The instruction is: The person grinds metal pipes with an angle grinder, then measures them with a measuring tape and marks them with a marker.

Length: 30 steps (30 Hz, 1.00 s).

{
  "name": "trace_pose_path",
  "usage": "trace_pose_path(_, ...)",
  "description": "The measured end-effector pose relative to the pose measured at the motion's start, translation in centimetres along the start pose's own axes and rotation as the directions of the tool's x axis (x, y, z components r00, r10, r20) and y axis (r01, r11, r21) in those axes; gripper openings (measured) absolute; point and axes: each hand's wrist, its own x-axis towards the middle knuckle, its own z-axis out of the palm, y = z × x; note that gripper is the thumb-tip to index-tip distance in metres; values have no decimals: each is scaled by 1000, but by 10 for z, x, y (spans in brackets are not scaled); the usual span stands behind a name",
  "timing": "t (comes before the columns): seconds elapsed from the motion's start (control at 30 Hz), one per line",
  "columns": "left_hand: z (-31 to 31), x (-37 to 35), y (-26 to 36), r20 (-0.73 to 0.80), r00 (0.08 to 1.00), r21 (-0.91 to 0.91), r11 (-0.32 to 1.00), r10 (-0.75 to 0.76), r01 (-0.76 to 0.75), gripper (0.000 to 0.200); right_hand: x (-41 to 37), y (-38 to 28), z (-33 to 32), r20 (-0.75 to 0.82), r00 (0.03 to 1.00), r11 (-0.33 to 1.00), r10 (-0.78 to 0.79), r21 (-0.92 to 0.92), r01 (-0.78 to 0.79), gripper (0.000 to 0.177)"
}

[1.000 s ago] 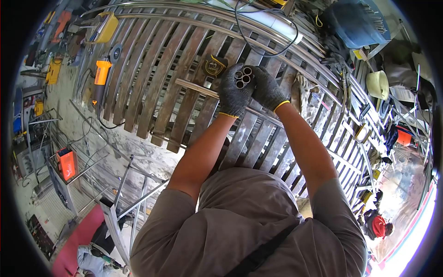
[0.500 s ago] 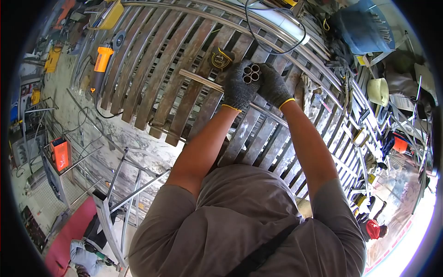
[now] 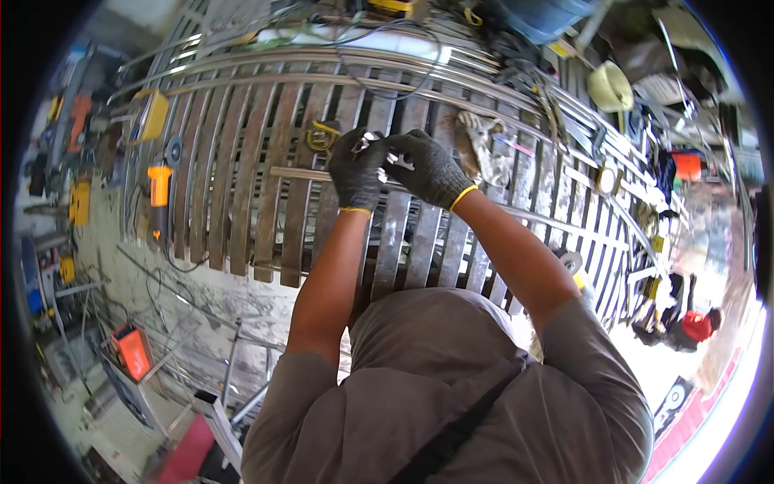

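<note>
My left hand (image 3: 356,171), in a dark knit glove with a yellow cuff, is closed around short metal tubes (image 3: 370,139) above the slatted bench. My right hand (image 3: 431,168), gloved alike, meets it from the right, its fingers closed on the same shiny pieces (image 3: 397,162). Fingers hide most of the tubes, and the pieces are partly blurred. Just left of my left hand lies a black and yellow tape measure (image 3: 322,136). A long metal tube (image 3: 300,173) crosses the slats beneath my hands.
An orange angle grinder (image 3: 159,187) rests at the bench's left end. Long metal tubes (image 3: 266,78) run along the far side, near a looped black cable (image 3: 439,60). A stained cloth (image 3: 481,149) lies right of my hands. A person in red (image 3: 698,324) is at far right.
The view has swung, shifting the bench in frame. The bundled tubes, earlier upright with round ends showing, are now tilted and more covered, with my fingers shifted around them.
</note>
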Motion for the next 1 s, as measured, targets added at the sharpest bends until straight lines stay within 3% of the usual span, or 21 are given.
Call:
trace_pose_path(0.03, 7, -12, 24, 25, 981, -171, 966, -193, 195, 33, -16, -18, -15, 0, 1000, 1000, 24, -10, -24, 41)
trace_pose_path(0.1, 14, -41, 70, 158, 827, -442, 710, -539, 547, 33, -51, -27, -29, -4, 989, 986, 146, 87, -145, 53)
trace_pose_path(0.13, 16, -49, 65, 295, 792, -448, 654, -535, 609, 30, -69, -30, -33, 1, 981, 972, 192, 140, -190, 57)
trace_pose_path(0.2, 27, -83, 71, 329, 764, -367, 671, -555, 645, 29, -107, -22, -41, 22, 970, 933, 241, 270, -238, 60)
trace_pose_path(0.23, 33, -97, 81, 376, 697, -305, 629, -610, 715, 31, -127, -19, -46, 39, 955, 905, 293, 310, -291, 59)
trace_pose_path(0.4, 59, -162, 76, 476, 644, -131, 676, -599, 726, 41, -211, 2, -55, 91, 913, 811, 397, 430, -396, 53)
trace_pose_path(0.47, 66, -180, 75, 473, 638, -79, 692, -608, 718, 42, -236, 9, -51, 126, 899, 710, 419, 572, -411, 47)
trace_pose_path(0.6, 62, -201, 74, 473, 544, -11, 613, -693, 790, 33, -273, 26, -51, 180, 906, 549, 382, 745, -380, 38)
trace_pose_path(0.7, 49, -217, 54, 512, 495, -106, 520, -702, 848, 23, -286, 40, -48, 185, 915, 506, 358, 785, -357, 25)
trace_pose_path(0.77, 27, -226, 35, 550, 505, -137, 525, -665, 840, 19, -296, 55, -43, 213, 929, 542, 303, 764, -351, 28)
trace_pose_path(0.87, 1, -237, 43, 619, 475, -320, 352, -625, 880, 25, -309, 58, -49, 307, 906, 535, 293, 733, -421, 23)
trace_pose_path(0.9, -14, -243, 25, 623, 526, -454, 281, -579, 846, 34, -316, 68, -41, 327, 887, 522, 325, 720, -457, 23)
trace_pose_path(0.93, -21, -248, 41, 601, 578, -474, 337, -552, 814, 36, -320, 71, -41, 354, 872, 568, 338, 662, -489, 22)
trace_pose_path(1.0, -46, -252, 43, 556, 629, -561, 313, -543, 767, 37, -329, 71, -41, 398, 858, 504, 324, 695, -513, 23)
